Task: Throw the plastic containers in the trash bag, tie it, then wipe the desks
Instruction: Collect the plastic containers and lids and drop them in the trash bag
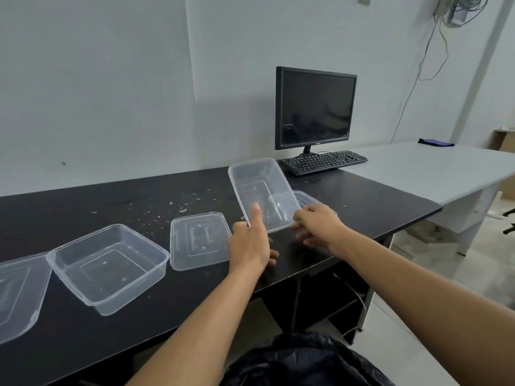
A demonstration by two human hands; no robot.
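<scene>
1. Clear plastic, thin and slick-looking, made up the held container (263, 190). It was above the right part of the black counter (83, 344), tipped up over a flat lid (305, 199). Whether it was fully clear of that lid could not be told.
2. The left hand (249, 243) pinched the near-left corner of its rim, forefinger laid straight against the wall. The right hand (317, 225) gripped the near-right corner, fingers curled underneath.
3. Both grips were on the near short edge alone, so the far end hung unsupported. I judged that a quick swing could make the tub pivot or slip out of the pinch.
4. The trash bag (306, 363) lay low and close to the person, and its mouth was not visible. If the bag was slumped shut, a dropped tub could bounce off onto the floor.
5. Dragging the tub back rather than lifting it could catch the lid beneath and pull it off the counter's front edge.
6. Its long axis ran away from the person toward the wall, far end raised and leaning slightly left. The open side faced up and back toward the person.
7. A second container (108, 266), another lid (199, 239) and crumbs (172, 204) lay on the counter to the left.
</scene>
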